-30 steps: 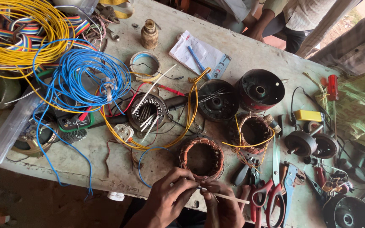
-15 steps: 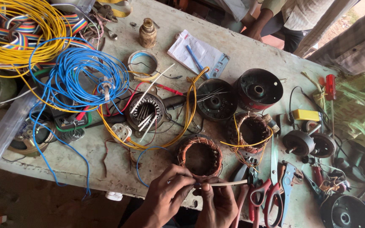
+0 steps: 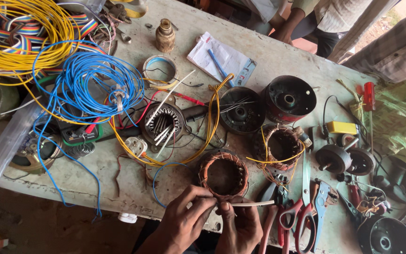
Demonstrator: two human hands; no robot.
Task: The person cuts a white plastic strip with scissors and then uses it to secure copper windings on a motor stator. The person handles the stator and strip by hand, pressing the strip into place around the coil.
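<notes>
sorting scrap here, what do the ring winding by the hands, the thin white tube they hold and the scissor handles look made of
Ring winding: seemingly copper wire, reddish-brown and dull, coiled on a dark core that is probably steel. Thin white tube, pinched between left hand and right hand: likely plastic or fibre sleeving, matte, slightly bent. Scissor handles: red, smooth, apparently plastic.

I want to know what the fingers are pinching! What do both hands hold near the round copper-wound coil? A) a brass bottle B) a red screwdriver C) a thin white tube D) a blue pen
C: both hands, left hand and right hand, pinch the thin white tube just in front of the round copper-wound coil.
</notes>
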